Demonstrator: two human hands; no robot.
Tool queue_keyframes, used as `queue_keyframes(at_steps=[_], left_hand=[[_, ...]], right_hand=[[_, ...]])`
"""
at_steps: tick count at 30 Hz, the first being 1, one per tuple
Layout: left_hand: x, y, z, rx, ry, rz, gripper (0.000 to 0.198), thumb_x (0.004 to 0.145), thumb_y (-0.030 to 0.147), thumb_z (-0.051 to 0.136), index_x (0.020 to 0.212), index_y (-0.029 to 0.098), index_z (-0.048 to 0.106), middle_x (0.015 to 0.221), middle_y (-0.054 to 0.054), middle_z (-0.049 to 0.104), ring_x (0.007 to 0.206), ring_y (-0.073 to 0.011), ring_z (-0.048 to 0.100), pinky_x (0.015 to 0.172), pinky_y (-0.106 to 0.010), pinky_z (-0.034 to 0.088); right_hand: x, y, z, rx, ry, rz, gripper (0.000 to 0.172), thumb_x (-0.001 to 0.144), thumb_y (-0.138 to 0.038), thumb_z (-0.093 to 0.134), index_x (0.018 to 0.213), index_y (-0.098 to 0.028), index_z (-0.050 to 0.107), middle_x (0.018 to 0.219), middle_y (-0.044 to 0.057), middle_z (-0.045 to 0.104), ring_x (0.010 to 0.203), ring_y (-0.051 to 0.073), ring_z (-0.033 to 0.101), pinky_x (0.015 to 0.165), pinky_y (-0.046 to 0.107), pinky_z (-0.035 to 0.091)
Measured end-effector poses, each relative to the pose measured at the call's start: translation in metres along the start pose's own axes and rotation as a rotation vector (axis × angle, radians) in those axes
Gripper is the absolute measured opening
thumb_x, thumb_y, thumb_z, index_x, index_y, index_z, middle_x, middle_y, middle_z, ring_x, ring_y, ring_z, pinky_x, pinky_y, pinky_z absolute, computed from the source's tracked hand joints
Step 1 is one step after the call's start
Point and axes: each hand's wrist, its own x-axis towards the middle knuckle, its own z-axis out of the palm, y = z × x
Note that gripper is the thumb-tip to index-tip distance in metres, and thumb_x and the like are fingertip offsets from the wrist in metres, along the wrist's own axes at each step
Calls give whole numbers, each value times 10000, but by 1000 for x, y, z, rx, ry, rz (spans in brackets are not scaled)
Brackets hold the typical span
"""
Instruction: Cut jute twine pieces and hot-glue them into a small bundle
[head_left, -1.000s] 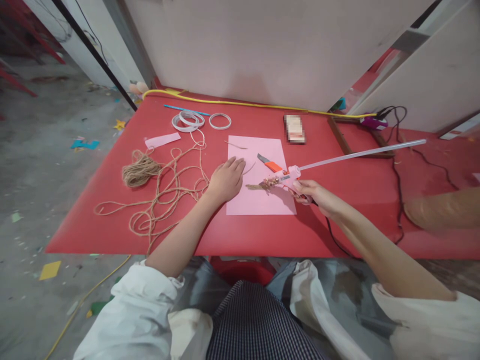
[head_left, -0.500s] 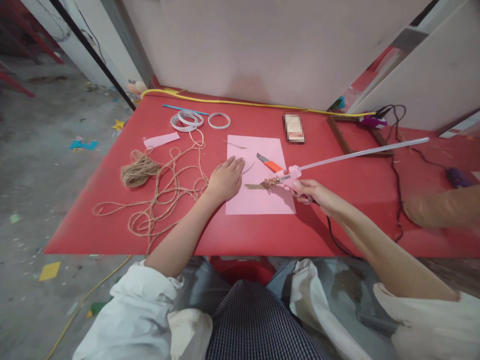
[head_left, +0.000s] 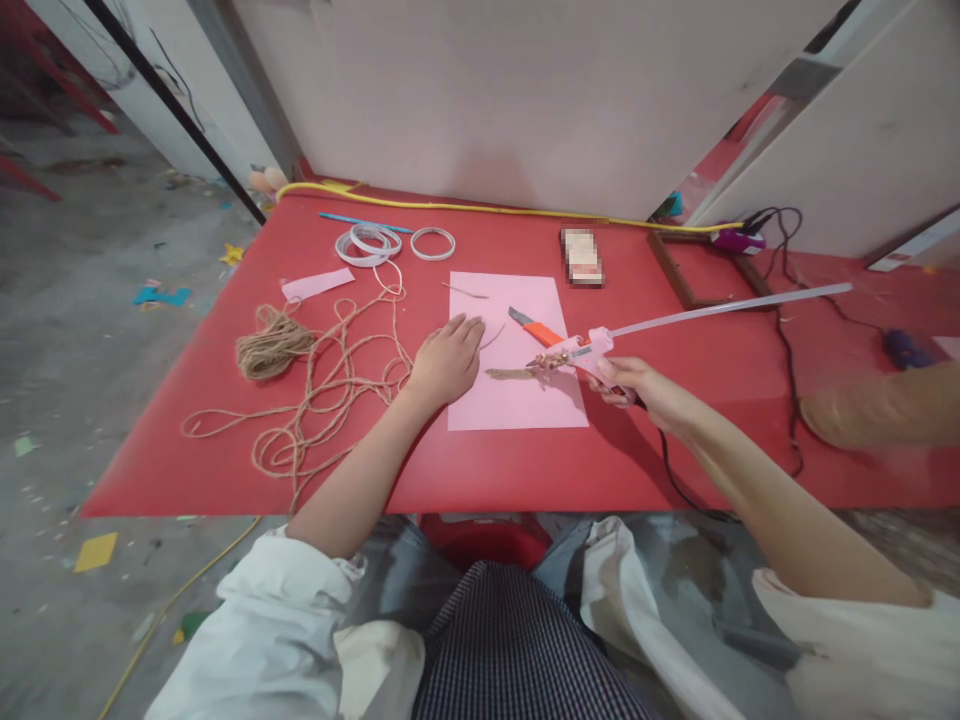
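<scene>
My right hand (head_left: pixel 630 385) is closed round the handle of a pink hot glue gun (head_left: pixel 592 350). A long clear glue stick (head_left: pixel 727 308) juts out of its back end. The nozzle points left, at short pieces of brown twine (head_left: pixel 510 374) lying on a pink sheet of paper (head_left: pixel 517 407). My left hand (head_left: pixel 448 360) rests flat on the sheet's left edge, fingers stretched out, holding nothing. An orange utility knife (head_left: pixel 538 328) lies on the paper beyond the gun, its front end toward the left. A thin curved bit of twine is beside my left fingertips.
Left lie a twine bundle (head_left: pixel 274 345) with loose loops, a pink paper strip (head_left: pixel 319 284), white tape rings (head_left: pixel 367 245) and a blue stick (head_left: pixel 364 221). Behind are a blurred box (head_left: pixel 582 257), a brown frame (head_left: pixel 682 275) and a yellow cable (head_left: pixel 465 208). A black cord trails right.
The glue gun in my right hand has shifted slightly right, showing more of the twine pieces. My left hand stays on the paper. The whole view has moved a little.
</scene>
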Motion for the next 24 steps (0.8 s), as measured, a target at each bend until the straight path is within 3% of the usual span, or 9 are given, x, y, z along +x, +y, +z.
queue_keyframes(at_steps=[7, 24], left_hand=[[0, 2, -4, 10, -26, -11, 528, 995, 216, 339, 1503, 135, 458, 1575, -100, 478, 1503, -274, 366, 1187, -467, 408], [1, 0, -1, -7, 3, 3, 525, 997, 229, 340, 1498, 136, 468, 1564, -112, 490, 1489, -282, 385, 1188, -478, 404]], right_hand=[[14, 3, 11, -8, -45, 3, 590, 643, -732, 756, 723, -194, 527, 636, -35, 417, 501, 68, 293, 502, 277, 142], [4, 9, -10, -136, -1, -24, 594, 677, -772, 715, 720, -206, 539, 601, -36, 386, 534, 98, 309, 509, 274, 236]])
